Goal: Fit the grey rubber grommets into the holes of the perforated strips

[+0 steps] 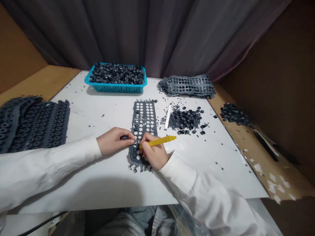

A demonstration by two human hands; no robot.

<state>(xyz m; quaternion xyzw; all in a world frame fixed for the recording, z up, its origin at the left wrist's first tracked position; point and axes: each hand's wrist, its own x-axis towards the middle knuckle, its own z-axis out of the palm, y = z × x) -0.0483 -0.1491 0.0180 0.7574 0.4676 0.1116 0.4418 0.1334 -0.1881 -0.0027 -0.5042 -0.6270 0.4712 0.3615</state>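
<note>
A dark grey perforated rubber sheet (144, 113) lies lengthwise on the white tabletop, with rows of round holes and ragged tabs at both ends. A few dark rings sit along its left rows. My left hand (115, 141) is closed at the sheet's left edge, thumb and forefinger pinching there. Wrapped in the fingers of my right hand (155, 152) is a yellow pen-shaped tool (163, 140). Its working end points down-left onto the sheet and is hidden by the fingers. The lower right of the sheet is covered by this hand.
A blue basket (119, 88) heaped with small dark rings stands at the back. Stacked perforated sheets (192, 86) lie back right; ringed sheets (46, 126) lie left. A white stick (168, 116) rests beside a pile of dark bits (185, 118). Cardboard walls flank the table.
</note>
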